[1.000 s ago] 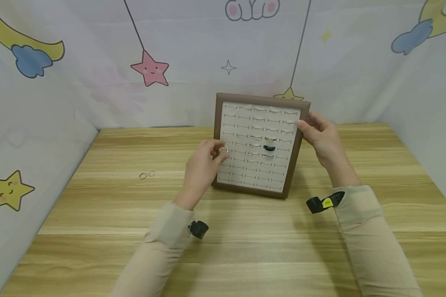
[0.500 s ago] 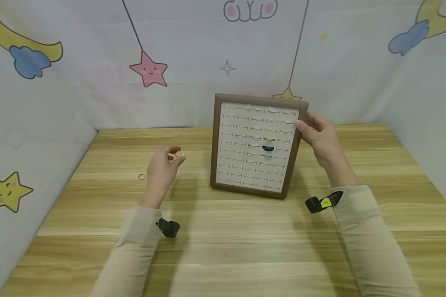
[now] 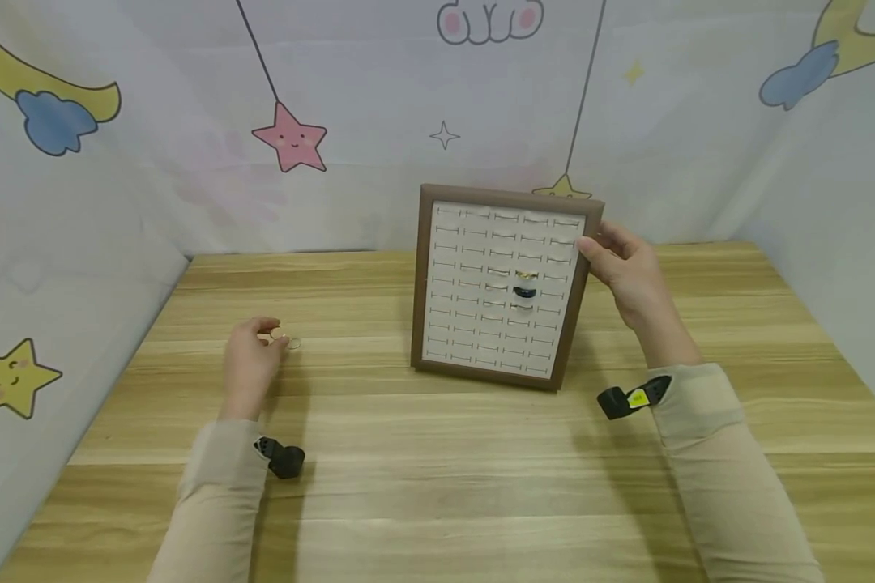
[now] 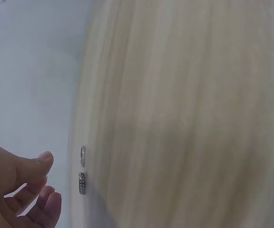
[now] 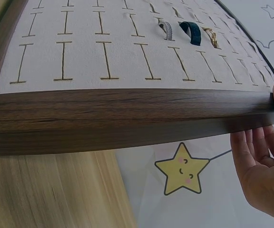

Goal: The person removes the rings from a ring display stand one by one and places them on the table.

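In the head view my left hand (image 3: 251, 356) is low over the left part of the table, its thumb and fingertips pinching a thin ring (image 3: 277, 333). Another ring (image 3: 295, 343) lies on the wood just right of the thumb. The left wrist view shows two rings, a silvery ring (image 4: 83, 155) and a patterned ring (image 4: 82, 183), beyond the fingertips; the pinched ring does not show there. My right hand (image 3: 627, 275) grips the right edge of a brown-framed ring display board (image 3: 506, 374), thumb in front and fingers behind, and the board stands tilted back.
The board's white pad has rows of slits; a black ring (image 3: 524, 292), a gold ring (image 3: 527, 275) and a silver ring (image 5: 165, 31) sit in them. A wood-grain table (image 3: 437, 486) extends around. A white cloth backdrop (image 3: 379, 162) with printed stars rises behind it.
My left hand has moved left and down from the board's left edge, carrying the ring to beside the loose rings. The right hand and the board stay nearly in place.
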Tool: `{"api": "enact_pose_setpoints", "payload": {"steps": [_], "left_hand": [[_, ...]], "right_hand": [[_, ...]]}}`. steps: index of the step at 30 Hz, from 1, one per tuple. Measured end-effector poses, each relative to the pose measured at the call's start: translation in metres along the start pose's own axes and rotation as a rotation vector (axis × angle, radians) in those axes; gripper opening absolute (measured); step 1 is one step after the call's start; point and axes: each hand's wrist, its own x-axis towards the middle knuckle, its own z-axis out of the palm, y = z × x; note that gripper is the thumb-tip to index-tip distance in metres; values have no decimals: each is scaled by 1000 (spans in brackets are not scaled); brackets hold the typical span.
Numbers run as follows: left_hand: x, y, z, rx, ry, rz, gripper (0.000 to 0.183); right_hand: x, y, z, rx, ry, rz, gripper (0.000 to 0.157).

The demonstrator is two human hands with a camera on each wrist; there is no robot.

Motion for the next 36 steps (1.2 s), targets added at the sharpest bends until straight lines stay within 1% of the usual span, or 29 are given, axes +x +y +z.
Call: {"api": "enact_pose_setpoints", "payload": {"steps": [6,9,14,19,25,36], "left_hand": [[0,-19,-6,46,13,-52,38],[0,-25,-8,47,13,-71,38],[0,-32,-9,60,22,-81,38],[2,-34,-10,75,-3,-92,38],[3,-34,-11,65,-47,-128,40],[5,-34,-11,70,-61,-141,43]], "right_hand": [[0,1,0,-3,-5,-5,71],[0,0,0,0,-2,-3,71],[0,0,0,2,4,1,72],[0,0,1,3,6,-4,72],[1,1,1,13,5,-14,72],[1,1,0,3,1,-11,73]]}}
